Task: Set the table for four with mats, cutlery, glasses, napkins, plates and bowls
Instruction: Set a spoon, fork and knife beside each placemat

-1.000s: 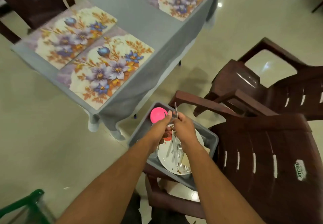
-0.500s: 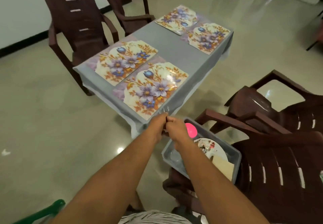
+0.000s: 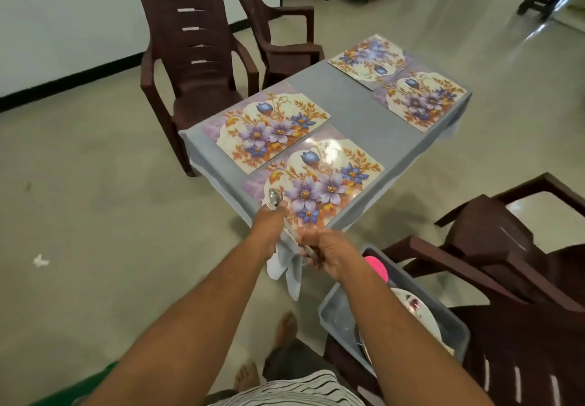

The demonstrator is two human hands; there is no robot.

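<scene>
While my left hand point(image 3: 269, 220) pinches the spoon point(image 3: 274, 199) and my right hand point(image 3: 329, 252) grips more cutlery point(image 3: 311, 255), the thin, slippery steel seems best held mid-handle.

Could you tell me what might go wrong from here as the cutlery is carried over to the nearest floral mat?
The left hand grips a spoon low on its handle while the right hand holds more cutlery; splitting the pieces between hands in mid-air, one could slip to the floor. The nearest mat lies close to the table corner, so a piece set near its edge might slide off. The grey tub of plates sits on a chair beside the right arm, and an elbow could knock it.
</scene>
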